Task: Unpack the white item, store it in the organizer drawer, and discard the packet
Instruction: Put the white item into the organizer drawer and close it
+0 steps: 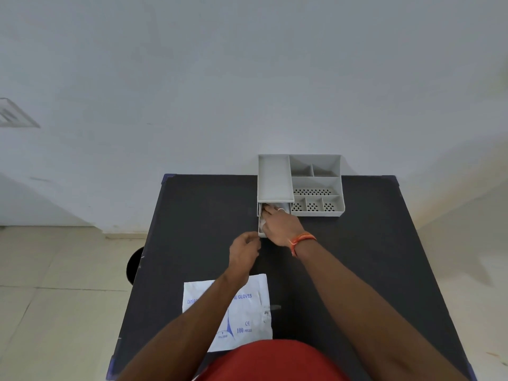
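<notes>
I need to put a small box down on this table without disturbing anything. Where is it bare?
Bare: the table's right side, below the organizer, and the far-left strip. Crowded: the open drawer with both hands, and the glove packet near the front.

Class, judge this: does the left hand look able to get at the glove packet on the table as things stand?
Probably yes. The left hand hovers just beyond the glove packet, which lies flat beneath that forearm with nothing on it; the right hand is busy in the drawer.

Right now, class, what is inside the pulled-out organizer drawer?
Inside the drawer the right hand presses down on white material, apparently the unpacked item. The hand and the organizer top cover most of it, so its shape cannot be seen.
</notes>
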